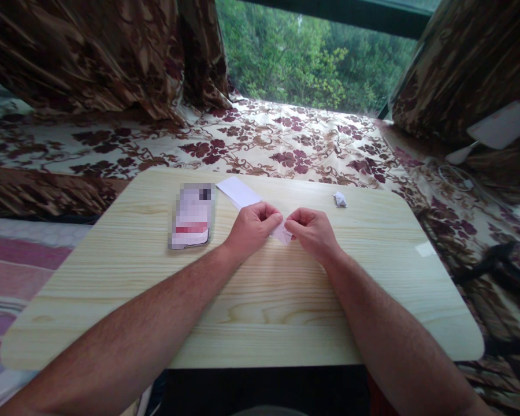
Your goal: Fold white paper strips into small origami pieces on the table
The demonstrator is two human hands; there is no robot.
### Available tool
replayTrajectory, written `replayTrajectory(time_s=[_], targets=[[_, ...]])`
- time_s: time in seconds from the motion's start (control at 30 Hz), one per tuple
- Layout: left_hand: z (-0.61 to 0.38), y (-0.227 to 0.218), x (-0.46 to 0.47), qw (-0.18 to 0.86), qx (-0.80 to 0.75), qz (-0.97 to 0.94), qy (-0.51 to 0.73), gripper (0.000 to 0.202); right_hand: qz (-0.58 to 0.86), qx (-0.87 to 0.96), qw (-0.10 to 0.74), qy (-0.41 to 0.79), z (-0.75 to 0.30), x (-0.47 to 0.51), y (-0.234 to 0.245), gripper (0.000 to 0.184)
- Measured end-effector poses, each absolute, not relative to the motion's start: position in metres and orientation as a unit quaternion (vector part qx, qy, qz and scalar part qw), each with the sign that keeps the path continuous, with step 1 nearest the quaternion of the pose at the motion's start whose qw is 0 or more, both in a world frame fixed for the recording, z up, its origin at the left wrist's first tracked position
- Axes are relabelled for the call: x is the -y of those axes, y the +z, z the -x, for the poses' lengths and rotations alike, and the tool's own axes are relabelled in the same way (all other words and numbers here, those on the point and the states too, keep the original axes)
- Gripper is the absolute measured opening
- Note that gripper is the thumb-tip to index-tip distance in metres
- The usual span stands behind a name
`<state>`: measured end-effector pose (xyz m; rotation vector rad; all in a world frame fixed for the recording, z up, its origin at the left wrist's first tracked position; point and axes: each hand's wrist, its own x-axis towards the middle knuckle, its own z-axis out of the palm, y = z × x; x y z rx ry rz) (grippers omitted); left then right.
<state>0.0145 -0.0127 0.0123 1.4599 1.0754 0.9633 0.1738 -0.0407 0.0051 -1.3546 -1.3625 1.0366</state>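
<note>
A long white paper strip (239, 192) lies on the light wooden table (260, 312), running from the far middle towards my hands. My left hand (252, 227) is closed in a pinch on the strip's near end. My right hand (312, 230) is also closed, pinching the same end from the right, where a small folded corner shows between the fingertips. Both hands rest low over the table top, knuckles up.
A phone (191, 217) lies flat to the left of my left hand. A small crumpled white paper scrap (340, 200) sits on the table at the far right. Floral fabric (286, 138), curtains and a window lie beyond the table; a cable and charger (459, 167) lie right.
</note>
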Motion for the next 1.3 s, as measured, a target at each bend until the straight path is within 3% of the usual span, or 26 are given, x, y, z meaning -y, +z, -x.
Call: replayTrajectory(time_s=[0.7,1.3], targets=[[-0.0129,0.0083,0.0119,0.516,-0.429,-0.6,0.435,0.02,0.561,0.56,0.44,0.422,-0.1706,0.0416,0.0053,0.014],[-0.0135,0.0076,0.0137,0.499,-0.417,-0.617,0.443,0.02,0.547,0.555,0.471,0.414,-0.1694,0.0403,0.0016,0.012]])
